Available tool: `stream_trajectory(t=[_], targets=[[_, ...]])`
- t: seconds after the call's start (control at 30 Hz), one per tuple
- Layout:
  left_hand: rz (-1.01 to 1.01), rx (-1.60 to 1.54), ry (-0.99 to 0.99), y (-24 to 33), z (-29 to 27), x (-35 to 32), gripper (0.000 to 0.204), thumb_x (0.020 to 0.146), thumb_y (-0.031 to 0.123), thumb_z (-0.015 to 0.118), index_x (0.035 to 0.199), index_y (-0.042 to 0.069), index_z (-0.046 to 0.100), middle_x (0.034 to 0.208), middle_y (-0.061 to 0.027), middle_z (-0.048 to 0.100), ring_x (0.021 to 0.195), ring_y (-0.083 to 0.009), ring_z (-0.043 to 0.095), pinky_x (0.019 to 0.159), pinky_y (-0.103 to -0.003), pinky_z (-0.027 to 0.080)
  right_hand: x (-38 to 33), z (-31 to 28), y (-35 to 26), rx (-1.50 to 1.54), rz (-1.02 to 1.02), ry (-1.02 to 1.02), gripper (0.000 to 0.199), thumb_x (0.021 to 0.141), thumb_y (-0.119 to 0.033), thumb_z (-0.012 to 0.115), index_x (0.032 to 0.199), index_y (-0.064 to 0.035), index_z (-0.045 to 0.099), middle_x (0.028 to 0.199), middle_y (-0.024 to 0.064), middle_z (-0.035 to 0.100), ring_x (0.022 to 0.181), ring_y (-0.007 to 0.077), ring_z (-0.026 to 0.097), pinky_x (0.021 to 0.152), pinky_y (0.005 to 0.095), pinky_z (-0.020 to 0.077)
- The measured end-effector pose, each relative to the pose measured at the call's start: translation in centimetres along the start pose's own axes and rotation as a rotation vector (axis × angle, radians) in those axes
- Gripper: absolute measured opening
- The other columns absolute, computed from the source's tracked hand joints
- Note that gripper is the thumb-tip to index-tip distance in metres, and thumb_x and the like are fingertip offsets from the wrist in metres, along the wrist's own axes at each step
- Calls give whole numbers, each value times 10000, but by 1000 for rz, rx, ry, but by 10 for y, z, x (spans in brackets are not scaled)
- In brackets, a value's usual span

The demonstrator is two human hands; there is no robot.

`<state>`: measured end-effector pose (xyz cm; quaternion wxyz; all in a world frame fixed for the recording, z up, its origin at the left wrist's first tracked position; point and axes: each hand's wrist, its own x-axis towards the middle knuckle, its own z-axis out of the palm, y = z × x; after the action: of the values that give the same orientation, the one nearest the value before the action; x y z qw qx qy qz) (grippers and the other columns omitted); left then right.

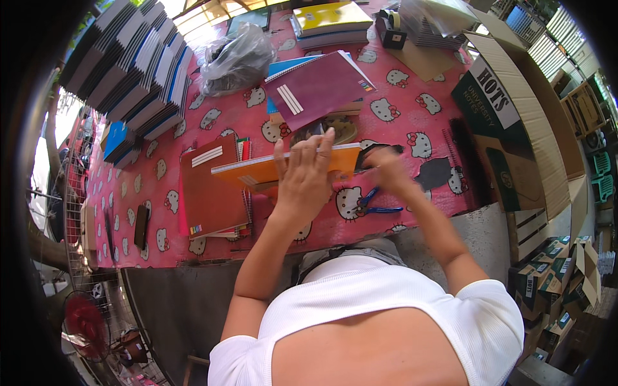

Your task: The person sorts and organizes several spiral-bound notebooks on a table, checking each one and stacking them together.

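Note:
My left hand (302, 170) grips an orange notebook (257, 170), holding it tilted up on its edge with fingers over the top and the thumb behind. My right hand (389, 168) is at the notebook's right end, smeared by motion; its fingers cannot be made out. Something dark lies beside that hand, its kind unclear. Below the right hand lie blue-handled pliers (381, 209) on the pink table cover (322, 222). A stack of notebooks topped by a brown one (209, 193) lies left of my left hand. Beyond the hands is a purple notebook (318, 90) on other notebooks.
Tall stacks of notebooks (138, 77) stand at the far left. A grey plastic bag (238, 61), yellow-topped books (331, 19) and a tape dispenser (391, 29) are at the back. Black binding coils (473, 164) lie at the right beside an open cardboard box (508, 122).

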<state>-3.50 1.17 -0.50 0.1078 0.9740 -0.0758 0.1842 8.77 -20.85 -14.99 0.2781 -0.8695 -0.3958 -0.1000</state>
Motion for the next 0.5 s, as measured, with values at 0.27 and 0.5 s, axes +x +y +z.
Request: stream_trajectory(t=[0.27, 0.5], targets=[[-15, -369, 434, 4, 8, 27, 122, 803, 217, 721, 841, 101, 731, 799, -26, 690, 812, -187, 620, 894, -356, 358, -43, -84, 121, -300, 566, 277, 204, 813, -67, 663, 1013, -33, 644, 935, 142, 629, 857, 288, 623, 767, 383, 495], [-32, -377, 405, 4, 5, 24, 145, 774, 218, 749, 816, 81, 724, 801, -30, 690, 789, -176, 610, 868, -334, 357, 39, -112, -95, 512, 131, 267, 279, 760, 17, 712, 1027, -65, 715, 895, 81, 664, 718, 126, 647, 619, 237, 506]])
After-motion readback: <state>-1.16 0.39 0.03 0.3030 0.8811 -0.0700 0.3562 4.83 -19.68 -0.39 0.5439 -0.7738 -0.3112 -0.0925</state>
